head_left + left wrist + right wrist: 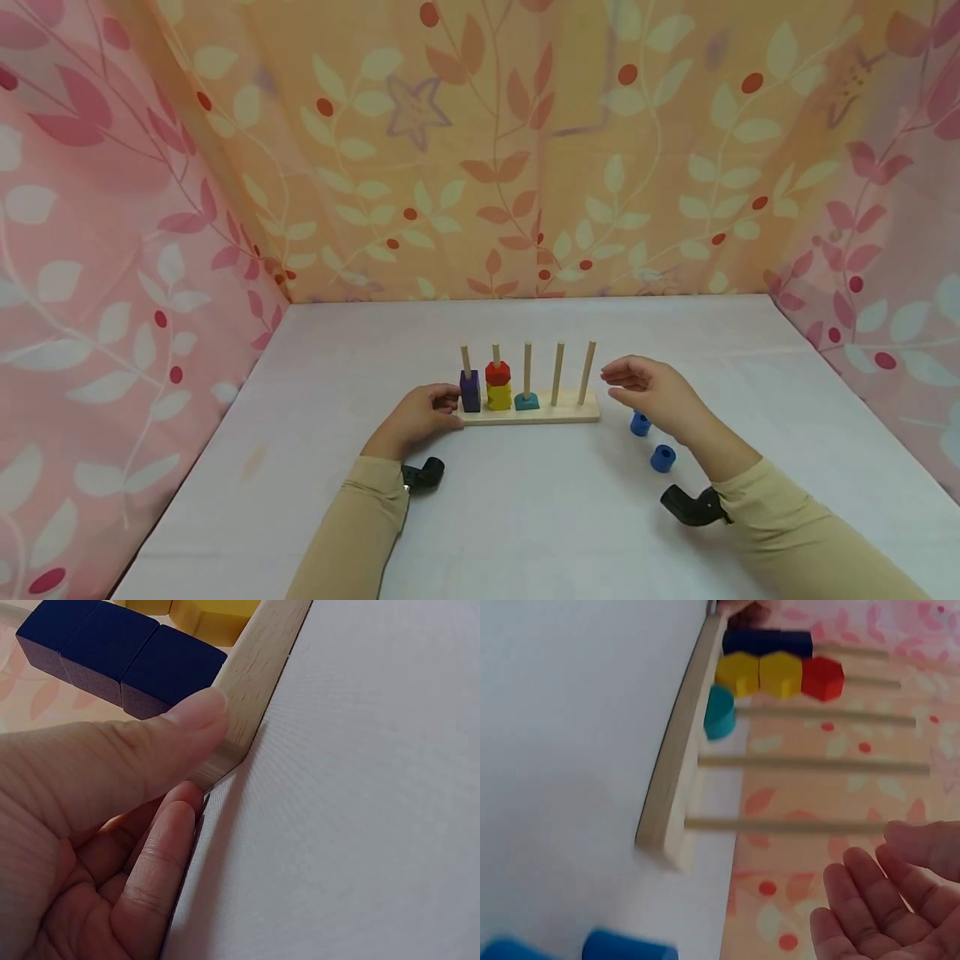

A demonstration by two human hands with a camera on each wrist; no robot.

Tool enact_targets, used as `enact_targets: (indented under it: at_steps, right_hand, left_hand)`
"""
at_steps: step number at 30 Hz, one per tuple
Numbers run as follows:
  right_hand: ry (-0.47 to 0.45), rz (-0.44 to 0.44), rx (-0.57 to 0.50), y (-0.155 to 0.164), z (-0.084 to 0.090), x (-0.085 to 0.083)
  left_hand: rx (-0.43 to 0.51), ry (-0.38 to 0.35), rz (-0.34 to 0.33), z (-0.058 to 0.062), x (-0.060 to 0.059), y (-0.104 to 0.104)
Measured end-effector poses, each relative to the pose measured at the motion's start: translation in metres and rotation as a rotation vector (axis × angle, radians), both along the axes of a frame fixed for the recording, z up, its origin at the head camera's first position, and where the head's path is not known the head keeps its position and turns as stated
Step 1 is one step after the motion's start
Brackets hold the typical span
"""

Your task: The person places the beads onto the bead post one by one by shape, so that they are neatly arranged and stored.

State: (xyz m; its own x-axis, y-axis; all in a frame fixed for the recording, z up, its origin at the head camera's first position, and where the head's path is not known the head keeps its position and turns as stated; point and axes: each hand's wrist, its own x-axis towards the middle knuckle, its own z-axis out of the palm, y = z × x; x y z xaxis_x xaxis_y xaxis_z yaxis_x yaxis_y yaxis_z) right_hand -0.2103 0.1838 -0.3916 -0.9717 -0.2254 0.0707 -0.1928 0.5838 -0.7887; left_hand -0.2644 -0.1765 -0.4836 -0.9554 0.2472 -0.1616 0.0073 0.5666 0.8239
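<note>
Fingers and thumb of the left hand (pixel 420 417) pinch the end of the wooden peg board (pixel 558 411) by its dark blue blocks (pixel 470 391), apparently steadying it on the counter (pixel 525 508). The right hand (pixel 648 392) hovers open and empty beside the bare end peg (pixel 587 372), above two blue cylinders (pixel 651 442).

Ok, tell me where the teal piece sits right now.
In the head view the teal piece sits at the bottom of the middle peg on the wooden base, just right of the yellow and red stack.
</note>
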Motion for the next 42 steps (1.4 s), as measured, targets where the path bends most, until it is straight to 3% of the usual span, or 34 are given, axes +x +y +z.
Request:
enact_targets:
  at_steps: [6, 16, 26, 42]
  right_hand:
    - [-0.027, -0.015, 0.051, 0.029, 0.000, -0.006]
    - [-0.141, -0.028, 0.137, 0.063, -0.025, -0.018]
    - [-0.220, -0.004, 0.142, 0.077, -0.040, -0.023]
    - [-0.215, -0.001, 0.117, 0.081, -0.046, -0.030]
  left_hand:
    - [-0.014, -0.001, 0.003, 0.000, -0.001, -0.001]
    - [0.013, -0.024, -0.006, -0.004, 0.001, -0.001]
    - [0.010, 0.024, -0.009, -0.003, 0.001, 0.000]
    - [0.005, 0.033, -0.014, 0.001, -0.001, 0.001]
